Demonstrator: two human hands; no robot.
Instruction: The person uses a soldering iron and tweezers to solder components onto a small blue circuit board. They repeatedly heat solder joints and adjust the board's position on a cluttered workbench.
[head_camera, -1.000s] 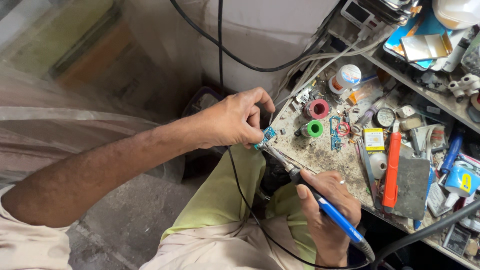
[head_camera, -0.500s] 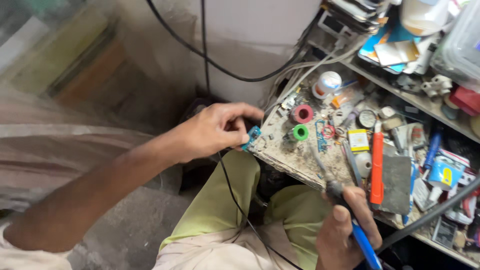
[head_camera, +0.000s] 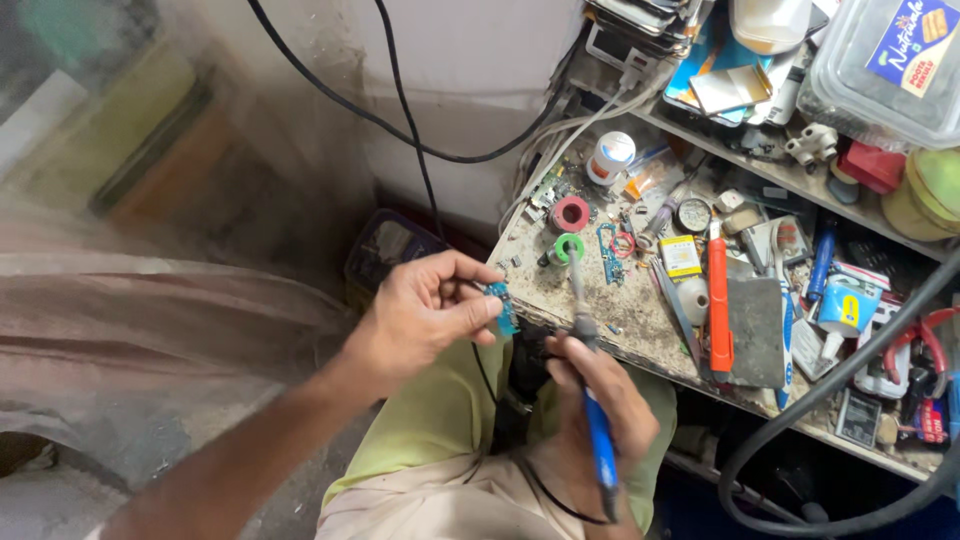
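My left hand pinches a small blue circuit board between thumb and fingers, held in the air just off the left corner of the workbench. My right hand grips a blue-handled soldering iron like a pen. Its metal tip points up and away over the bench, towards a green solder spool. The tip is apart from the board. My lap in light green trousers lies below both hands.
The cluttered bench holds a red spool, a white jar, an orange-handled tool, a metal scraper and small parts. A shelf above carries boxes. Black cables hang along the wall; a thick cable loops at right.
My left hand has drawn the small board off the bench corner towards me. My right hand has swung the soldering iron upright, so its tip now points away over the bench.
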